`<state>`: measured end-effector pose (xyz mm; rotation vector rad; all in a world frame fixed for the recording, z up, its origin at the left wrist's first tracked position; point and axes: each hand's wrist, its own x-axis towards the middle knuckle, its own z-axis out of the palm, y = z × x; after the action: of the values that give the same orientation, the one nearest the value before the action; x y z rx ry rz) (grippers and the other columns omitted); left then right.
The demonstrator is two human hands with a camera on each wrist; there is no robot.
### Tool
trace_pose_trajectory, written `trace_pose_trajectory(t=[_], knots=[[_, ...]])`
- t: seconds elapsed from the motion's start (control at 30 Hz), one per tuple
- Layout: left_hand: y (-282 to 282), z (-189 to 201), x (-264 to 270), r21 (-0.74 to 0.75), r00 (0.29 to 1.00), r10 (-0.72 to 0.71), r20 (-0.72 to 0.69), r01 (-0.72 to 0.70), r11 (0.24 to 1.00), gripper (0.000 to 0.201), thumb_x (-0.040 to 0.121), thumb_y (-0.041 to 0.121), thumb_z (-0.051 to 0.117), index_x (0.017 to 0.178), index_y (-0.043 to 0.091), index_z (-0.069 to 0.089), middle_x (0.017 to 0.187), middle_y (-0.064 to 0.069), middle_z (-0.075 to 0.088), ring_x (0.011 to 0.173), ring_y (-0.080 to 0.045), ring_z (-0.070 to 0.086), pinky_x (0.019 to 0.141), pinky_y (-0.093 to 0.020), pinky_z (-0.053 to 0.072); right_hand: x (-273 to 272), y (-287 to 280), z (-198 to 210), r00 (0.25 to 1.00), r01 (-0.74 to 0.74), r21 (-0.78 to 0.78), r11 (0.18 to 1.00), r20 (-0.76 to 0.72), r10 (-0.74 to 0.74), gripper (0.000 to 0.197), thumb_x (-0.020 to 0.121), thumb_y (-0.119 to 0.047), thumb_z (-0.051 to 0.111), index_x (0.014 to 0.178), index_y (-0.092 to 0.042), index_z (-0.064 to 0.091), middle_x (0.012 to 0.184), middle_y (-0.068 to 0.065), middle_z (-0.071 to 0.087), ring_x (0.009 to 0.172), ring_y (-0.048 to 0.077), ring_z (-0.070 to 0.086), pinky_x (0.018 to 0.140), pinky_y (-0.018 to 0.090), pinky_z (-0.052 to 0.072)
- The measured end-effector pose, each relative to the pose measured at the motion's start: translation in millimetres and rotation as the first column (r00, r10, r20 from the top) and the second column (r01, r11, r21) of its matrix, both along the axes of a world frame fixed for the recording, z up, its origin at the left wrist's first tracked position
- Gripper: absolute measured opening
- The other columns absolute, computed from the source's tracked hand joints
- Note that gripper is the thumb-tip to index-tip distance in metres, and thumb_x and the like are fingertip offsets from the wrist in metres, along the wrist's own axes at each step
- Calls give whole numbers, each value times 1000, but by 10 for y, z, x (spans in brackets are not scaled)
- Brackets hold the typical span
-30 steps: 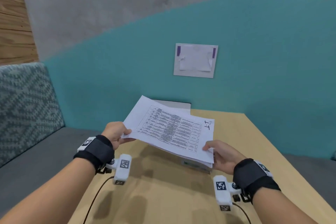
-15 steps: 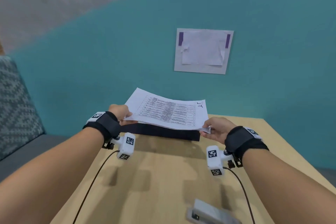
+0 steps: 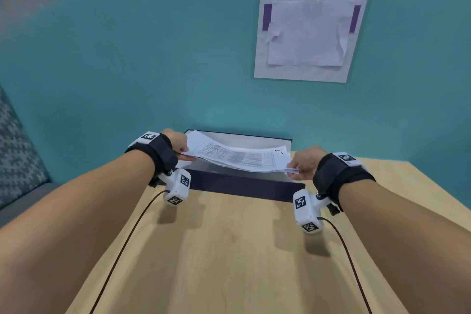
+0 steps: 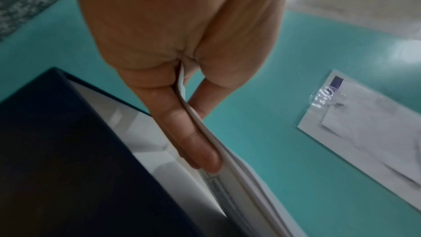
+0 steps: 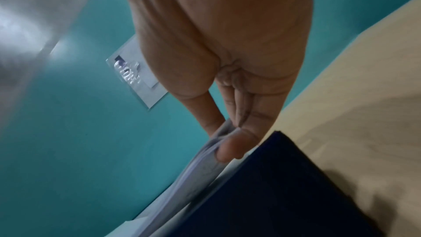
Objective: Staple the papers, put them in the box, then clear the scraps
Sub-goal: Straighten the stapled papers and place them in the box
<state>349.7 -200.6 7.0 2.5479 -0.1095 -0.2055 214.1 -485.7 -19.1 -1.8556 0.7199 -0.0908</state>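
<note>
A stack of printed white papers (image 3: 239, 157) sags just above the open dark navy box (image 3: 242, 186) at the table's far edge by the wall. My left hand (image 3: 179, 146) pinches the stack's left edge between thumb and fingers; in the left wrist view the papers (image 4: 230, 165) run edge-on under the thumb (image 4: 193, 141), over the box (image 4: 68, 159) with its white inside. My right hand (image 3: 304, 164) pinches the right edge; the right wrist view shows the thumb (image 5: 230, 149) on the papers (image 5: 200, 161) beside the box's dark wall (image 5: 273, 186).
The wooden table (image 3: 229, 262) stretches toward me with two sensor cables across it. A teal wall (image 3: 153, 71) rises right behind the box, with a taped paper sheet (image 3: 308, 38) on it. A patterned cushion (image 3: 17, 150) sits at far left.
Both hands have carried the papers forward and down, from above the table to just over the open box. The head view has tilted up, so the stapler at the near edge has left the frame.
</note>
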Motion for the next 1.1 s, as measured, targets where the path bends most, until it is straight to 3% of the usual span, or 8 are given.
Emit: trace_pose_trajectory(t=[0.1,0.17,0.27,0.5,0.6,0.73,0.87,1.1], knots=[[-44,-52,45,-481,973,122,-196,-204,853,27,103,11,53,93,-13,57,96,-22,59,88,-35,70,79,-20,56,97,66,0,993,1,-154,988,-115,-19,11,88,7,67,81,3,59,72,18,63,46,26,61,33,25,52],[-34,-72,67,-332,966,198,-169,-245,911,7,96,-8,56,89,-12,55,93,-22,60,72,-34,76,88,-44,59,158,73,-47,974,-96,-322,942,-224,23,12,89,-5,71,87,1,61,77,13,61,60,26,59,37,23,49],[-12,-154,244,54,992,113,-65,-109,993,37,83,4,75,116,-8,65,114,-22,71,104,-37,72,96,-43,56,239,82,-142,946,-196,-410,891,-319,61,20,81,-17,78,83,-8,60,76,5,59,63,19,55,54,21,49],[-7,-262,481,425,998,42,-50,-17,905,30,60,22,88,66,15,60,91,-8,73,88,-27,74,89,-41,59,380,109,-168,895,-252,-536,806,-446,-17,31,64,-24,84,70,-11,58,87,7,71,86,28,70,89,34,55],[-68,-353,677,504,997,22,-75,19,863,30,56,25,88,64,17,60,82,-4,72,78,-23,71,86,-40,60,336,161,-117,883,-278,-562,779,-469,-23,26,73,-23,80,82,-8,62,107,9,74,100,29,71,96,41,55],[-144,-294,469,612,993,21,-112,52,789,54,34,37,98,75,23,66,109,-4,74,96,-22,71,90,-33,58,343,157,-133,879,-300,-588,751,-476,-21,23,79,-21,76,92,-7,64,116,9,72,107,29,68,99,40,53],[-160,-224,229,503,995,18,-101,35,863,50,93,29,66,137,7,58,140,-11,60,126,-28,60,107,-37,46,353,157,-166,871,-341,-594,729,-492,7,20,81,-22,73,81,-7,60,117,10,72,108,28,68,97,37,53],[-127,32,-63,461,996,-86,-21,86,883,56,83,33,71,132,8,62,128,-11,67,114,-31,66,101,-42,52,66,297,126,935,-291,-688,664,-351,47,20,91,-24,60,101,-7,58,97,10,60,84,28,55,75,30,45]])
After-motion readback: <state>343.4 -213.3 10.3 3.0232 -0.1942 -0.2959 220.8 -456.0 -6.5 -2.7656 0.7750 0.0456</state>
